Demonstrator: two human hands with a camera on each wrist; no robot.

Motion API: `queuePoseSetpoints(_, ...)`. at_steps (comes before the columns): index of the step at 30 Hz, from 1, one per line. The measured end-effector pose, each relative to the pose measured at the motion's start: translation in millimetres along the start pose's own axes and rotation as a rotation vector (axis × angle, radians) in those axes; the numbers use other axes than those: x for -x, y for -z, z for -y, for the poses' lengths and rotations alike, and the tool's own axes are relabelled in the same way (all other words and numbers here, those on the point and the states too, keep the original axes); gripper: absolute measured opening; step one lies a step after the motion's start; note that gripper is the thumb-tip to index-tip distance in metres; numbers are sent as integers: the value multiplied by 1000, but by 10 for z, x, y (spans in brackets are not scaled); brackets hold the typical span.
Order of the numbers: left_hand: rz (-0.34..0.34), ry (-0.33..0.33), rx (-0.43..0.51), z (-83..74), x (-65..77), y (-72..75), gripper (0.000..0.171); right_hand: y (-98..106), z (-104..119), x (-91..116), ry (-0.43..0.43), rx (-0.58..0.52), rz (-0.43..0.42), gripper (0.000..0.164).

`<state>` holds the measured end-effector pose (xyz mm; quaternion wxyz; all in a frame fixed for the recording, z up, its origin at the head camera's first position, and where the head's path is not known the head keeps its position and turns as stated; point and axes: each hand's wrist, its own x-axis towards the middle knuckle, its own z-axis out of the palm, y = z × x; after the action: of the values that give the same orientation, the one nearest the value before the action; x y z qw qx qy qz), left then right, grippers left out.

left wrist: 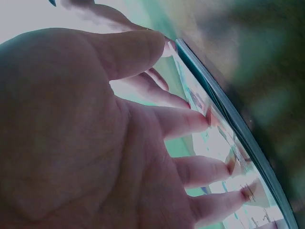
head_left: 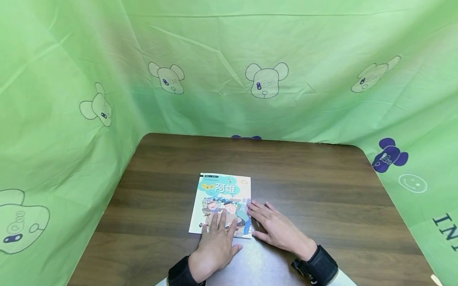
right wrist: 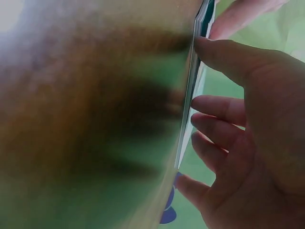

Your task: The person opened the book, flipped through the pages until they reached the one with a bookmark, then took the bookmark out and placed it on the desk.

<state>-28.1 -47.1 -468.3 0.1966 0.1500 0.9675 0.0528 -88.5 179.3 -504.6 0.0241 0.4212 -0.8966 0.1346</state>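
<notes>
A thin book (head_left: 222, 190) with a blue and white illustrated cover lies closed, face up, on the wooden table. My left hand (head_left: 216, 242) rests its spread fingertips on the lower part of the cover. In the left wrist view those fingers (left wrist: 205, 169) touch the cover, and the book's edge (left wrist: 238, 129) runs diagonally past them. At the book's right side, my right hand (head_left: 277, 226) has its fingers and thumb against the edge. The right wrist view shows that hand (right wrist: 267, 114) with its fingertips along the book's thin side (right wrist: 188, 95); nothing is gripped.
The brown wooden table (head_left: 161, 159) has rounded far corners and a shiny reflection near the front. Green cloth (head_left: 214, 39) with printed bear heads hangs behind it and along both sides. A black band (head_left: 318, 264) is on each wrist.
</notes>
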Motion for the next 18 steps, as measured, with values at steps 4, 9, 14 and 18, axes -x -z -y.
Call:
queuePoseSetpoints(4, -17, -12, -15, 26, 3, -11, 72, 1, -17, -25, 13, -4, 19, 64)
queuePoseSetpoints(9, -46, -22, -28, 54, 17, -34, 71, 20, -13, -42, 26, -4, 33, 71)
queuePoseSetpoints(14, -75, -51, 9, 100, 22, -87, 71, 6, 5, -44, 41, -6, 39, 80)
queuePoseSetpoints(18, -98, -101, 38, 163, -6, -116, 68, -10, 14, -49, 65, 19, 19, 79)
